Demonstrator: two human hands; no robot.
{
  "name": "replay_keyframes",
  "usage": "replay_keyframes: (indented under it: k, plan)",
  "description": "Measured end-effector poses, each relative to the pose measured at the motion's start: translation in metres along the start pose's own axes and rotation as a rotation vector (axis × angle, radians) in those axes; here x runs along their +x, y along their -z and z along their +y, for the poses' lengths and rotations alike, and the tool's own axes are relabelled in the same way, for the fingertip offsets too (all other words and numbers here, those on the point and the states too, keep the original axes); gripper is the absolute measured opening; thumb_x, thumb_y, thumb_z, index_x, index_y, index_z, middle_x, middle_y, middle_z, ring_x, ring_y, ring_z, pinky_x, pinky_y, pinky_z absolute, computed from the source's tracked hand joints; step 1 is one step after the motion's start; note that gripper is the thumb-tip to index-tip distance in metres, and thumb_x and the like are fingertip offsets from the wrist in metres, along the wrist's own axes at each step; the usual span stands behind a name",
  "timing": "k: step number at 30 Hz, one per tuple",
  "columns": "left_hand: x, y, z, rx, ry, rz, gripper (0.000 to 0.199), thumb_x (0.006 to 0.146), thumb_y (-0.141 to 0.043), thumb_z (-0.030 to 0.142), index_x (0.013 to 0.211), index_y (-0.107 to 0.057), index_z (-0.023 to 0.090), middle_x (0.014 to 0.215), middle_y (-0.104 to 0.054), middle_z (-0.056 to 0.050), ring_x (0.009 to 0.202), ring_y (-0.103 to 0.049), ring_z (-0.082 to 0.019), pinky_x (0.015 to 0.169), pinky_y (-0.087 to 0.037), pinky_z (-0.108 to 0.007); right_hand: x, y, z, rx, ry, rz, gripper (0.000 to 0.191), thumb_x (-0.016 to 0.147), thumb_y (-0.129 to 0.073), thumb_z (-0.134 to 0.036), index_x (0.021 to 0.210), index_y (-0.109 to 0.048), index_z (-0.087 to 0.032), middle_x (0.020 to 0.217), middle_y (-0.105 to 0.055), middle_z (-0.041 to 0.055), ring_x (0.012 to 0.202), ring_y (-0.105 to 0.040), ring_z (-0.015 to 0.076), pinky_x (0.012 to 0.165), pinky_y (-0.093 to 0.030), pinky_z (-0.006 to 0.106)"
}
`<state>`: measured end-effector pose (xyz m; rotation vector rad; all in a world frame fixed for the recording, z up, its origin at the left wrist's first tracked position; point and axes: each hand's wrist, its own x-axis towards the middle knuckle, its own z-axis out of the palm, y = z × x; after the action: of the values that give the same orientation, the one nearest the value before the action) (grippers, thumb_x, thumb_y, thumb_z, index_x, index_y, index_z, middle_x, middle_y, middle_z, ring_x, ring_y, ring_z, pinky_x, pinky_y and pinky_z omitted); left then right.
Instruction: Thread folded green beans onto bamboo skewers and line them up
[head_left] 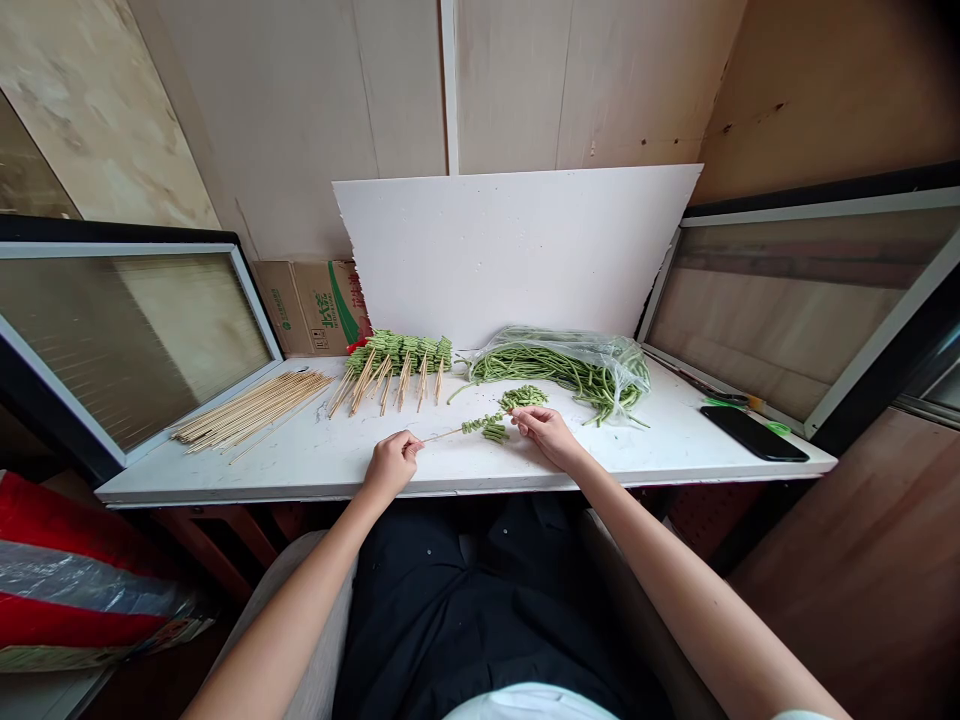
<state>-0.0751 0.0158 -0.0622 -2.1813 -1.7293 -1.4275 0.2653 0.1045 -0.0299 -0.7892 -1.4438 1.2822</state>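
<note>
My left hand (394, 463) pinches the bare end of a thin wooden skewer (444, 436) above the front of the white table. Short pieces of green bean (481, 424) are threaded on the skewer's far part. At the tip, my right hand (546, 437) has its thumb and fingers closed; whatever lies between them is too small to make out. Just below the threaded part is a little group of cut bean pieces (495, 433). A larger pile of cut beans (523, 396) lies behind my right fingers.
Filled bean skewers (405, 352) are stacked at the back left, beside loose bare skewers (251, 408). Long green beans in a clear plastic bag (559, 362) lie at the back right. A black phone (754, 433) rests near the right edge. A white board (517, 255) stands behind.
</note>
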Motion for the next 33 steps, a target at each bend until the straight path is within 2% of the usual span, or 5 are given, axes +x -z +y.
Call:
replay_keyframes:
  k: [3,8,17,24,33]
  plan:
    - [-0.0009,-0.0004,-0.0009,0.007,0.002,-0.003,0.02,0.094,-0.058,0.021,0.076,-0.065,0.023,0.078,-0.076,-0.004,0.071,-0.068,-0.02,0.067,-0.048,-0.03,0.0001,0.0003,0.0003,0.001,0.008,-0.009,0.042,0.075,-0.088,-0.062,0.085,-0.08,-0.022,0.064,-0.057,0.0003,0.087,-0.064,0.0242,0.083,-0.049,0.035]
    - [-0.0016,-0.0007,-0.0012,0.023,0.006,-0.008,0.02,0.095,-0.057,0.022,0.076,-0.063,0.023,0.077,-0.074,-0.003,0.069,-0.065,-0.019,0.067,-0.046,-0.029,0.0003,0.0004,0.0014,0.018,0.011,-0.014,0.047,0.073,-0.089,-0.065,0.088,-0.081,-0.021,0.064,-0.056,-0.0005,0.089,-0.064,0.0243,0.085,-0.05,0.035]
    - [-0.0008,0.0002,0.0013,0.036,0.011,-0.014,0.02,0.095,-0.056,0.021,0.075,-0.061,0.023,0.075,-0.072,-0.003,0.068,-0.063,-0.02,0.065,-0.043,-0.029,-0.0001,-0.0001,0.001,-0.008,0.013,-0.019,0.046,0.075,-0.088,-0.063,0.091,-0.081,-0.02,0.068,-0.06,0.0014,0.079,-0.061,0.0215,0.083,-0.051,0.036]
    - [-0.0003,0.0009,0.0025,0.053,0.007,-0.015,0.021,0.095,-0.055,0.022,0.075,-0.06,0.024,0.071,-0.068,-0.002,0.066,-0.06,-0.019,0.064,-0.042,-0.029,-0.0003,-0.0004,0.001,-0.045,0.011,-0.018,0.046,0.077,-0.085,-0.065,0.091,-0.08,-0.021,0.076,-0.067,0.0032,0.068,-0.053,0.0168,0.073,-0.049,0.033]
    - [0.0002,0.0015,0.0038,0.064,0.019,-0.026,0.021,0.095,-0.056,0.021,0.075,-0.061,0.023,0.075,-0.07,-0.002,0.068,-0.062,-0.02,0.066,-0.044,-0.03,-0.0026,-0.0031,-0.0032,-0.056,0.036,-0.037,0.045,0.079,-0.084,-0.065,0.088,-0.08,-0.021,0.076,-0.068,0.0026,0.068,-0.053,0.0164,0.075,-0.049,0.033]
